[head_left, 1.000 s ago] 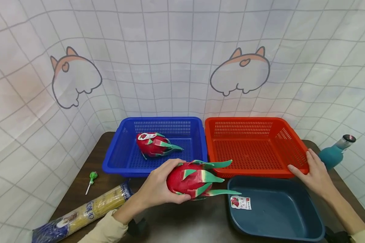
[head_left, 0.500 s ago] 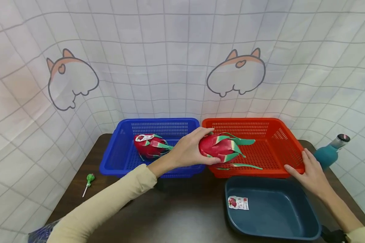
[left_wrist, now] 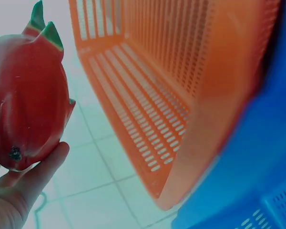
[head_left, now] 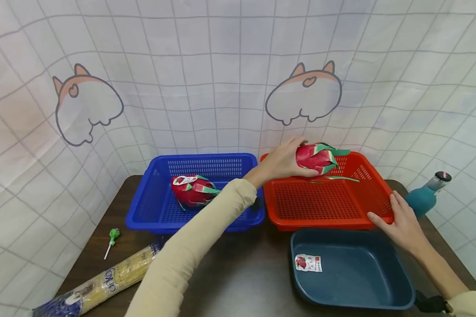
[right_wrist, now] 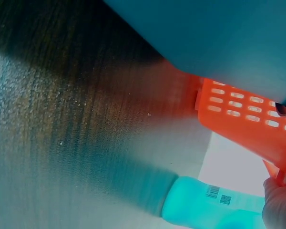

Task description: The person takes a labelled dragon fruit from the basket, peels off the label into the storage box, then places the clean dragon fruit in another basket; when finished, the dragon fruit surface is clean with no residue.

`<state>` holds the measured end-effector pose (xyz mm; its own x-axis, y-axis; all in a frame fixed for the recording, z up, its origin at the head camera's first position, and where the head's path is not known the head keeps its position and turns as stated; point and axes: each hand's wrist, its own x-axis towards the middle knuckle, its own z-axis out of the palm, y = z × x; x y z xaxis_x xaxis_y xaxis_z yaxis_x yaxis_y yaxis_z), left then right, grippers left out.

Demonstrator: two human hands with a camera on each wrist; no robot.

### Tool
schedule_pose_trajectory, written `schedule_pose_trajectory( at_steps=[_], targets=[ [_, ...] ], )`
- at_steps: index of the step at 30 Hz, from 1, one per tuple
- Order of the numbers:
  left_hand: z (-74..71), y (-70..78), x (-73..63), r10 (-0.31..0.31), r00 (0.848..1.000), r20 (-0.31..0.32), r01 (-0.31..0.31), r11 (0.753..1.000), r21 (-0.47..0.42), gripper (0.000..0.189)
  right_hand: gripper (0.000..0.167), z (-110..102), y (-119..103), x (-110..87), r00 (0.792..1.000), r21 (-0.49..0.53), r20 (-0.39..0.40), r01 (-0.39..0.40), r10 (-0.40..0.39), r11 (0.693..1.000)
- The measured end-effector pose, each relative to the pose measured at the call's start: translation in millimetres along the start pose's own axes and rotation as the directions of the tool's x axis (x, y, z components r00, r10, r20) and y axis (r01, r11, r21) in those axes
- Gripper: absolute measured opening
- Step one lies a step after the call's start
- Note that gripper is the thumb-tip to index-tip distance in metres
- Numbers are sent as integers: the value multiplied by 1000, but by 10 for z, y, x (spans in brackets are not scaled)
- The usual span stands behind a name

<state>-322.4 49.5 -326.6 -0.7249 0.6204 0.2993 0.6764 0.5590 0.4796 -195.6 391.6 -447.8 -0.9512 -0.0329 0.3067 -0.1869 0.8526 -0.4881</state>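
Over the far side of the red basket (head_left: 317,224), my left hand (head_left: 282,160) grips a dragon fruit (head_left: 316,158), its green-tipped leaves pointing right. In the left wrist view the same dragon fruit (left_wrist: 28,95) sits against the fingers, beside the basket's slotted wall (left_wrist: 138,109). My right hand (head_left: 406,228) holds the red basket's front right corner, thumb on the inner side and fingers at the outer wall. A second dragon fruit (head_left: 191,192) with a white sticker lies in the blue basket (head_left: 143,207) to the left.
A dark blue tub (head_left: 353,277) with a fruit sticker stands in front of the red basket. A teal bottle (head_left: 422,200) is just beyond my right hand. On the left lie a green lollipop (head_left: 113,237) and a pack of spaghetti (head_left: 131,268), partly behind my sleeve.
My left hand has carried the dragon fruit from in front of the baskets up and right, to over the red basket's far side. My right hand has kept its grip on the corner.
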Motion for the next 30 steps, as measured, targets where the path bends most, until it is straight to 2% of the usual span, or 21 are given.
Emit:
schedule_pose_trajectory(
  at_steps=[4,8,13,19,22,27,30],
  targets=[
    [110,-84,207,-60,998,32,60,998,16,86,91,1,-1,7,1000,4,5,4,-4,1000],
    [248,-167,303,-128,987,93,129,992,-2,86,91,-3,-8,4,1000,0,-1,2,-2,1000],
    [396,-203,317,-188,970,156,188,982,13,88,90,-2,-20,0,1000,-1,-7,0,0,1000],
    [550,-198,369,-245,956,160,238,969,60,91,92,3,-52,42,1000,-9,9,-11,12,1000],
    [677,-200,403,-262,951,164,252,964,79,90,92,-4,-43,36,1000,-16,3,-6,6,1000],
    [885,-207,403,-300,934,196,288,954,88,88,91,-8,-10,-13,1000,-18,13,-2,2,1000],
    [945,-211,403,-286,939,193,270,957,104,87,90,-26,-4,-14,1000,-10,12,1,-1,1000]
  ],
)
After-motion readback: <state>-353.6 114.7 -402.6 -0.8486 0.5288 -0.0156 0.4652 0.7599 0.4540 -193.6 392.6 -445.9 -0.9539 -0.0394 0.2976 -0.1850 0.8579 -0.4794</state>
